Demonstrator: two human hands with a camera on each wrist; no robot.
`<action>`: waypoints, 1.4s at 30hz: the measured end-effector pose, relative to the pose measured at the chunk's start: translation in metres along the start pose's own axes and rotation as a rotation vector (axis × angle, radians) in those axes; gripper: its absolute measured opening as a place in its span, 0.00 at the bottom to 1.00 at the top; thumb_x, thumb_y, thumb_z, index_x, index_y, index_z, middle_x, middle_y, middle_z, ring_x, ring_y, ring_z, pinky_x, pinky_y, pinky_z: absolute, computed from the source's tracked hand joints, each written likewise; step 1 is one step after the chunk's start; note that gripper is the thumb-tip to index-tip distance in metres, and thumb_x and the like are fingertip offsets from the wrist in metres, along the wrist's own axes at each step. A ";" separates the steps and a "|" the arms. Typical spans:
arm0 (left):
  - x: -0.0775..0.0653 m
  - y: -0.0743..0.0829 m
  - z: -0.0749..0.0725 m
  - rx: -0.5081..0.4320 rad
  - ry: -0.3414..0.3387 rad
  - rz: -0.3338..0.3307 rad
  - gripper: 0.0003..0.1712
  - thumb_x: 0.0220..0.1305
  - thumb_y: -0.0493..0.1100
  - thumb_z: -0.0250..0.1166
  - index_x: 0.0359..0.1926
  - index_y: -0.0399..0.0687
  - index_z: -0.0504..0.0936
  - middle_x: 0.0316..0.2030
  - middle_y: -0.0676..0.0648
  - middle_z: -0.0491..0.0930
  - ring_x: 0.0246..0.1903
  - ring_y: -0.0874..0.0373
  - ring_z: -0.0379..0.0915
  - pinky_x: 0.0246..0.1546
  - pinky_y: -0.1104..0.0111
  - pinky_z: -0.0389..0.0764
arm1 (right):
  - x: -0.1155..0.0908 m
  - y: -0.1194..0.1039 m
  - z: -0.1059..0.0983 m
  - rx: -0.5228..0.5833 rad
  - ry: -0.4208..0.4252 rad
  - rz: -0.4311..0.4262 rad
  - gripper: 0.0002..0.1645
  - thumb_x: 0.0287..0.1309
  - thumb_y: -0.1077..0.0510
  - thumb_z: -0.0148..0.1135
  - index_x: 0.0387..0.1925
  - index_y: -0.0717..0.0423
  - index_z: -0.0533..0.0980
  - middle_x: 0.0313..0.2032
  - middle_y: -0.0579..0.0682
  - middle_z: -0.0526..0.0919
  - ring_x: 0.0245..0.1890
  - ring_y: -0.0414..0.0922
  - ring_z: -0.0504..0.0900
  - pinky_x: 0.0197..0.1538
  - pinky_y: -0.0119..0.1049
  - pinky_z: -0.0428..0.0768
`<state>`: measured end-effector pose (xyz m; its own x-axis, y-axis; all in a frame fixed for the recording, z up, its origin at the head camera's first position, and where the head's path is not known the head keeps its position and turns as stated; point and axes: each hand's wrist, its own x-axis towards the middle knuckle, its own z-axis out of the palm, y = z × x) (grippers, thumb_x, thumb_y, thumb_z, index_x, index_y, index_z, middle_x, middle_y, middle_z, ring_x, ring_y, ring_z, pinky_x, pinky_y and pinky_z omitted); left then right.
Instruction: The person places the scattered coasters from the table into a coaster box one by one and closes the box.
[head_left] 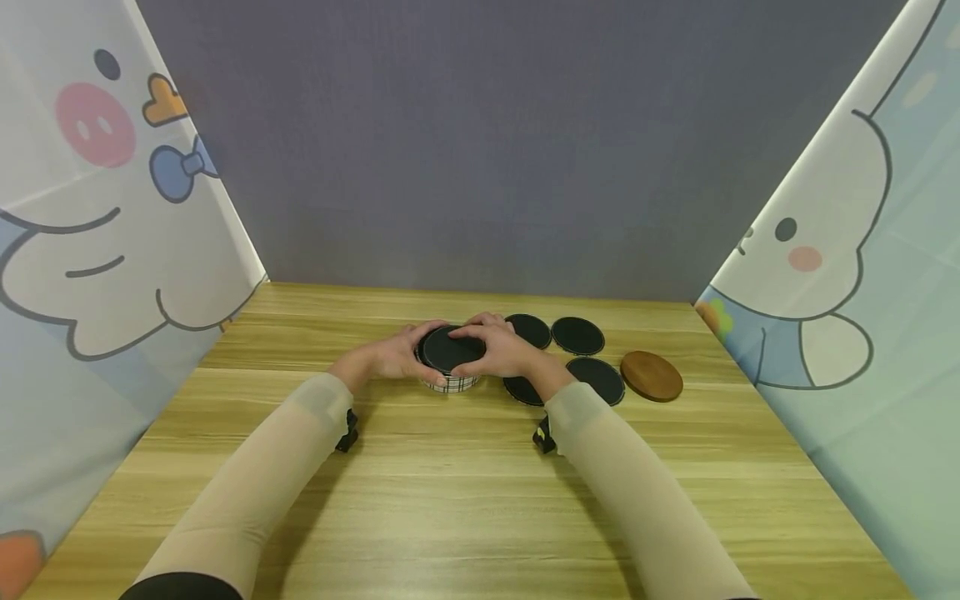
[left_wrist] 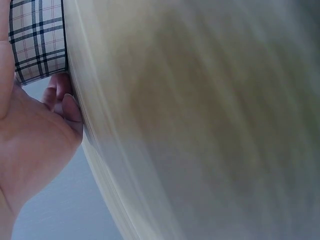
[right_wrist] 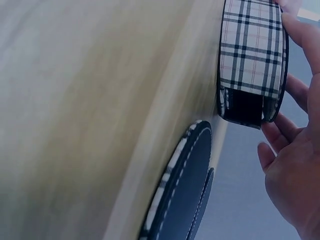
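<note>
A round plaid coaster holder [head_left: 456, 384] stands on the wooden table with a black round coaster [head_left: 448, 350] at its top. My left hand [head_left: 392, 355] curls round the left of the holder, thumb at the front and fingers behind. From the right, my right hand [head_left: 501, 348] grips the black coaster by its edge, thumb in front and index finger over its top. In the right wrist view the plaid wall [right_wrist: 250, 50] has a dark gap, and fingertips lie at the top rim. The left wrist view catches only a corner of the plaid wall [left_wrist: 37, 37].
Several black coasters with stitched edges, such as one at the back [head_left: 577, 335] and one nearer [head_left: 597, 381], lie right of the holder, one partly under my right wrist. A brown wooden disc [head_left: 651, 376] is farther right. Behind the table [head_left: 435, 483] rises a grey panel [head_left: 480, 150].
</note>
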<state>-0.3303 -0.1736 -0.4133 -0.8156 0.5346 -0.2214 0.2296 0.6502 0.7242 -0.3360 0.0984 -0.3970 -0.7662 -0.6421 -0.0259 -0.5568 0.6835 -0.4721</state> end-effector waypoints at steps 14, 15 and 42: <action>-0.002 0.001 -0.001 -0.028 -0.007 -0.034 0.70 0.60 0.66 0.82 0.89 0.75 0.44 0.85 0.33 0.41 0.80 0.28 0.53 0.75 0.30 0.62 | 0.003 -0.005 0.000 0.012 -0.031 -0.002 0.47 0.67 0.32 0.74 0.81 0.37 0.71 0.83 0.52 0.61 0.83 0.58 0.55 0.83 0.67 0.50; -0.002 0.001 -0.001 -0.028 -0.007 -0.036 0.70 0.60 0.67 0.82 0.89 0.75 0.44 0.85 0.33 0.41 0.80 0.28 0.53 0.75 0.30 0.62 | 0.003 -0.005 0.000 0.013 -0.032 -0.003 0.47 0.67 0.32 0.74 0.81 0.38 0.71 0.83 0.52 0.61 0.83 0.58 0.55 0.83 0.67 0.51; 0.000 0.002 0.001 -0.016 0.007 -0.024 0.71 0.58 0.66 0.83 0.90 0.72 0.45 0.84 0.33 0.45 0.78 0.29 0.56 0.75 0.30 0.62 | -0.008 -0.001 -0.005 0.003 -0.014 -0.016 0.38 0.76 0.35 0.66 0.80 0.39 0.72 0.83 0.53 0.62 0.84 0.58 0.56 0.84 0.67 0.51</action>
<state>-0.3292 -0.1720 -0.4123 -0.8246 0.5148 -0.2346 0.2009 0.6540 0.7293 -0.3309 0.1051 -0.3918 -0.7525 -0.6578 -0.0309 -0.5680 0.6721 -0.4750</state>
